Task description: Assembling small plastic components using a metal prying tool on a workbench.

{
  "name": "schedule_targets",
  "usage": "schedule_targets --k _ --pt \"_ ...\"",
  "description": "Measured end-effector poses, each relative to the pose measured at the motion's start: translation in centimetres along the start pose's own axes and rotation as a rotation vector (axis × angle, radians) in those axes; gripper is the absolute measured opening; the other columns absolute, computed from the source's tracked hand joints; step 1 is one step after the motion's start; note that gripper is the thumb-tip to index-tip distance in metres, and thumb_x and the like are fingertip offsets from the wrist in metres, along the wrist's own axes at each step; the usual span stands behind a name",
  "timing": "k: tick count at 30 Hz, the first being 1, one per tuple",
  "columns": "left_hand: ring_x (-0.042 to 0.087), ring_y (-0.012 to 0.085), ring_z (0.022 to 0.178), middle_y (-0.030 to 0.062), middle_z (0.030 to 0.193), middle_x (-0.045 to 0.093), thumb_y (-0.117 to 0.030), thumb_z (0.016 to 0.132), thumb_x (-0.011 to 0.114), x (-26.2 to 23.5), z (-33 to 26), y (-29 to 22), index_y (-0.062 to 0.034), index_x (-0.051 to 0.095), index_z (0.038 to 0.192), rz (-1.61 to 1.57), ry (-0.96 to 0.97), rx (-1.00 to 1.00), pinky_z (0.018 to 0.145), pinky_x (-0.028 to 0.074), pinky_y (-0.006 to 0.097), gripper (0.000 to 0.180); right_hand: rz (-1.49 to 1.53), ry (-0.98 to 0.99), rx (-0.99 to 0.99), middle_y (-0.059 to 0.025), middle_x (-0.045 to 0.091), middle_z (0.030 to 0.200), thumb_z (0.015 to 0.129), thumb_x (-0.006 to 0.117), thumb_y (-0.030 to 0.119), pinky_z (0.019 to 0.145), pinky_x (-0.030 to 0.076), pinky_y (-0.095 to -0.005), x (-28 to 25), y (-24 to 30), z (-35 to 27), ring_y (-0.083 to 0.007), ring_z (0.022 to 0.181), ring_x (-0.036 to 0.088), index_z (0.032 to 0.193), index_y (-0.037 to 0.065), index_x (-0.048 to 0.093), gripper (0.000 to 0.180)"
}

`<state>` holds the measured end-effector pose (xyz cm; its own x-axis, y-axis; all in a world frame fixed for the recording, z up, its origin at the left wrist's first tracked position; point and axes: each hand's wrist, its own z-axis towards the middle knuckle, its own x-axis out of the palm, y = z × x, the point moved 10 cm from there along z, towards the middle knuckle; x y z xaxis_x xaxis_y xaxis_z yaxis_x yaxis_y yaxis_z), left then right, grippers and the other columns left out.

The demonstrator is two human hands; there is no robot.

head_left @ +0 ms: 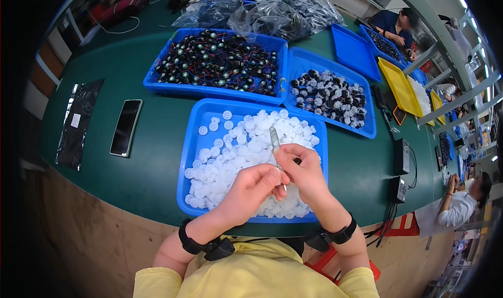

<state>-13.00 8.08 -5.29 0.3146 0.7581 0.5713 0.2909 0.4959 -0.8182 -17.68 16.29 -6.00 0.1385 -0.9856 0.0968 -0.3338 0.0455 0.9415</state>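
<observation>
Your green table [131,156] carried three blue trays: at 12 o'clock from your hands, one of black wired parts [217,62]; at 1 o'clock, one of black-and-white caps [330,96]; directly beneath your hands, the tray [191,151] of white plastic caps [230,151]. A black phone [126,127] lay at 9 o'clock. Your left hand [251,188] had its fingers curled shut on the tweezers [274,141], tips pointing to 12. Your right hand [304,169] pinched a small dark part [297,161], touching the left.
</observation>
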Motion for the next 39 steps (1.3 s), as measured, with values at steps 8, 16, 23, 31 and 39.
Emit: schedule_targets --k 8,16,23,31,39 --pt "0.051 0.0141 0.071 0.0065 0.085 0.054 -0.020 0.094 0.044 1.0 -1.4 -0.2 0.0017 0.055 0.093 0.025 0.079 -0.120 0.069 0.043 0.028 0.024 0.172 0.148 0.118 0.0065 0.043 0.056 0.075 0.070 0.009 0.040 0.017 -0.0196 -1.0 -0.8 -1.1 -0.0005 0.045 0.029 0.097 -0.005 0.058 0.029" --pt "0.050 0.0141 0.075 0.0087 0.091 0.050 -0.016 0.093 0.044 4.8 -2.9 -4.5 -0.0006 0.053 0.098 0.667 0.331 0.159 0.069 0.044 0.027 0.019 -0.030 0.204 -0.136 0.0011 0.049 0.061 0.079 0.061 0.006 0.042 0.032 -0.0184 -0.5 3.1 -3.7 -0.0038 0.044 0.040 0.088 -0.001 0.055 0.012" --pt "0.053 0.0179 0.075 0.0128 0.089 0.052 -0.027 0.092 0.047 3.4 -3.4 -3.6 0.0074 0.052 0.101 -0.327 0.235 -0.037 0.061 0.044 0.027 0.036 0.294 -0.052 -0.719 -0.0084 0.053 0.063 0.082 0.051 -0.002 0.047 0.043 -0.0255 -3.4 9.3 -10.7 -0.0141 0.051 0.055 0.088 0.000 0.040 0.012" --pt "0.054 0.0160 0.071 0.0130 0.088 0.056 -0.021 0.091 0.050 4.8 -4.2 -3.8 0.0059 0.047 0.109 -0.451 0.275 -0.106 0.060 0.045 0.028 0.032 -0.007 0.118 -0.926 -0.0105 0.061 0.070 0.067 0.065 -0.005 0.048 0.043 -0.0320 -0.3 10.4 -14.1 -0.0241 0.048 0.051 0.074 0.003 0.054 0.016" --pt "0.057 0.0181 0.058 0.0217 0.077 0.059 -0.016 0.083 0.063 3.7 -4.1 -4.4 0.0065 0.048 0.093 -0.316 0.138 -0.032 0.048 0.045 0.027 0.029 -0.241 0.192 -1.211 -0.0114 0.056 0.065 0.077 0.064 0.008 0.036 0.036 -0.0277 1.3 11.4 -15.3 -0.0181 0.041 0.049 0.083 0.002 0.043 0.024"
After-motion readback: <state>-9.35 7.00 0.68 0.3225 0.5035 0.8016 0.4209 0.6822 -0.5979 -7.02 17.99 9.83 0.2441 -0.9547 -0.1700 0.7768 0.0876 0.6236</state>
